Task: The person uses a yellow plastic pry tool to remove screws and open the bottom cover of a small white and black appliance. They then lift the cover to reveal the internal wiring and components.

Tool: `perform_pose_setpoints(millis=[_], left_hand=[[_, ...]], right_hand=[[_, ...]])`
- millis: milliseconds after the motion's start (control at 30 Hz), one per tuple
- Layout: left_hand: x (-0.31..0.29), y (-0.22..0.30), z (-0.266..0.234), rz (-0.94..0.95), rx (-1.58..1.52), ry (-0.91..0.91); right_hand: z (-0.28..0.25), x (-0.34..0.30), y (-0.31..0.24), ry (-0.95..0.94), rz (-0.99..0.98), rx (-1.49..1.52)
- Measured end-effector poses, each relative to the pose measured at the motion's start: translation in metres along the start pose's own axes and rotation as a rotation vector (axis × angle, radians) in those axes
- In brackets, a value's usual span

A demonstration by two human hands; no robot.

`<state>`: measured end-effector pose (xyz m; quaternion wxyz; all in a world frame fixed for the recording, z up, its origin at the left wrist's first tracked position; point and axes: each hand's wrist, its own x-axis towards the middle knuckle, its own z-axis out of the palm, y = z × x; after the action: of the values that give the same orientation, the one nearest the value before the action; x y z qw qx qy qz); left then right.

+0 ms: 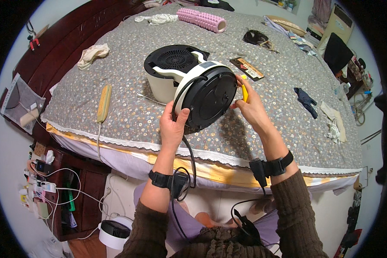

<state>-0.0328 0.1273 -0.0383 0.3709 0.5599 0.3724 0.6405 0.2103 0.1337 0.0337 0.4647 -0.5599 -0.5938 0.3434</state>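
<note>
Though aslant, round appliance [208, 99] between hands [173, 127] [253, 109].

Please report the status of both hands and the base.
Left hand holds base, tilted. Right hand at its rim, with yellow item. White drum behind.

A bed [129, 71] with a grey floral cover fills the middle of the frame. A white drum-shaped body [160, 89] with a black grille stands at its centre. A yellow power strip [104, 104] lies at centre left, below a cream cloth [93, 55]. A pink roller [201, 20] lies at top centre, a flat dark packet [247, 69] right of centre, and a navy cloth [305, 103] farther right.
</note>
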Motion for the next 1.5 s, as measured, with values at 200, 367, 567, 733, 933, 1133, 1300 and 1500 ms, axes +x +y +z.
perform_pose_setpoints(millis=[200, 367, 567, 733, 933, 1133, 1300, 1500], left_hand=[[0.001, -0.004, 0.000, -0.031, 0.001, -0.016], [-0.002, -0.003, 0.009, 0.156, 0.188, -0.025], [-0.005, 0.008, 0.015, 0.086, 0.394, 0.033], [-0.005, 0.008, 0.020, 0.108, 0.393, 0.079], [-0.005, 0.006, 0.021, 0.110, 0.366, 0.084], [-0.005, 0.006, 0.020, 0.070, 0.428, 0.087], [-0.004, 0.005, 0.019, 0.095, 0.405, 0.086], [-0.005, 0.009, 0.019, 0.107, 0.450, 0.081]], right_hand=[[-0.005, -0.014, -0.005, 0.022, 0.198, 0.109], [0.007, -0.073, 0.031, -0.059, 0.449, 0.559], [-0.001, -0.119, 0.092, 0.198, -0.133, -0.461], [-0.001, -0.118, 0.068, 0.278, -0.165, -0.488], [0.019, -0.116, -0.004, 0.059, -0.295, -0.173], [0.037, -0.107, -0.026, 0.098, -0.300, -0.124], [0.040, -0.100, -0.027, 0.092, -0.284, -0.235], [0.042, -0.098, -0.030, 0.102, -0.310, -0.261]])
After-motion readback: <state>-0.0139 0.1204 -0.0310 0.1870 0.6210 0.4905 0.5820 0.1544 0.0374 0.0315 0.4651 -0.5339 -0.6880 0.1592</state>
